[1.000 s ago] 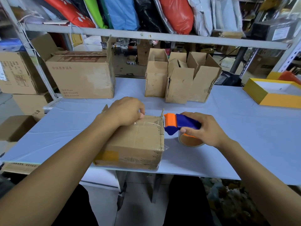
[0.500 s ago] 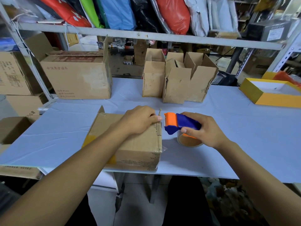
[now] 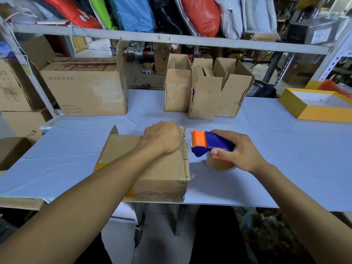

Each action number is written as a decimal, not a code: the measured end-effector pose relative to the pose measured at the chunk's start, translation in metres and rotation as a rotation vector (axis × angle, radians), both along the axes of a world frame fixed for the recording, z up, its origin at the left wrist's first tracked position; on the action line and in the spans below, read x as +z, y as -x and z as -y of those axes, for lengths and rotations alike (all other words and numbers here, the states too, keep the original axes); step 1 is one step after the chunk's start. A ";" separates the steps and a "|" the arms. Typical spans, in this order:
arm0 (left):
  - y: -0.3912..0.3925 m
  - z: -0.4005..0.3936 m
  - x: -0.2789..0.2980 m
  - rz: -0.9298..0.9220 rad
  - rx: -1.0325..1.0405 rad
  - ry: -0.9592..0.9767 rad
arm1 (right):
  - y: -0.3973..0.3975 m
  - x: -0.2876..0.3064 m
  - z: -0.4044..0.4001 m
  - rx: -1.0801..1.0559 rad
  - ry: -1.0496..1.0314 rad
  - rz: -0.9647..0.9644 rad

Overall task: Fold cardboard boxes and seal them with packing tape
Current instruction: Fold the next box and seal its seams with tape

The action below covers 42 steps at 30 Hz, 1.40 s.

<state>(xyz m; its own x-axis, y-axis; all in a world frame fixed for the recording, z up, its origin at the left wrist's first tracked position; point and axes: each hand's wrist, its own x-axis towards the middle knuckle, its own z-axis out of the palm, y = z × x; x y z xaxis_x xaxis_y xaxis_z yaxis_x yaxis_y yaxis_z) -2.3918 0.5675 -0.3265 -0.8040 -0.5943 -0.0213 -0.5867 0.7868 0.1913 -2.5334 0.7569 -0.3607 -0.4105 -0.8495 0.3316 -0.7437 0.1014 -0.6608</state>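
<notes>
- Closest to us, at the near edge of the blue-covered table (image 3: 285,168), sits the cardboard box (image 3: 152,172) we're working on. It lies flat with its top closed, one small flap poking up at the far left corner, and a yellowish patch on its left side.
- Our left hand (image 3: 163,138) is on the box's far right corner, fingers curled down over the top edge and pressing there. We can't quite see whether they pinch anything.
- Just right of the box, our right hand (image 3: 238,151) grips the tape dispenser (image 3: 207,144), fingers wrapped round its blue handle. The orange head points at the box's right edge, close but apart from it.
- The brown tape roll (image 3: 221,164) hangs under the dispenser and rests on the table beside the box.
- Further back from the box stand three small open boxes (image 3: 205,96), flaps up, bunched together and touching.
- Back and left of our box is a large carton (image 3: 83,88) with printed lettering and one flap raised.
- Far right of the box, at the table's edge, lies a yellow tray-like lid (image 3: 314,111) with a white inside.
- Beyond it all, a metal shelf (image 3: 171,40) carries coloured plastic bags (image 3: 200,14): red, green, blue, black, grey.
</notes>
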 end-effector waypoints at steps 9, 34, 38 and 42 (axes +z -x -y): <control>-0.004 0.012 -0.003 -0.146 -0.190 -0.177 | 0.000 -0.001 0.000 -0.009 0.013 0.003; -0.023 0.010 -0.003 -0.070 -0.362 -0.155 | 0.019 0.007 -0.012 0.063 -0.091 -0.084; -0.023 0.009 -0.003 -0.069 -0.366 -0.155 | 0.023 0.009 -0.018 0.064 -0.096 -0.102; -0.022 0.009 -0.003 -0.069 -0.367 -0.166 | 0.026 0.009 -0.023 0.056 -0.108 -0.112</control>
<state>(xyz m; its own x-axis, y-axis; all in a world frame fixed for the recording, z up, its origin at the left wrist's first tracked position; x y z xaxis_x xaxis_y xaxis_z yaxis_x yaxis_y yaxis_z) -2.3700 0.5582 -0.3292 -0.9650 -0.2603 -0.0317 -0.2538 0.8968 0.3624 -2.5592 0.7803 -0.3513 -0.3270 -0.9031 0.2782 -0.8186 0.1236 -0.5609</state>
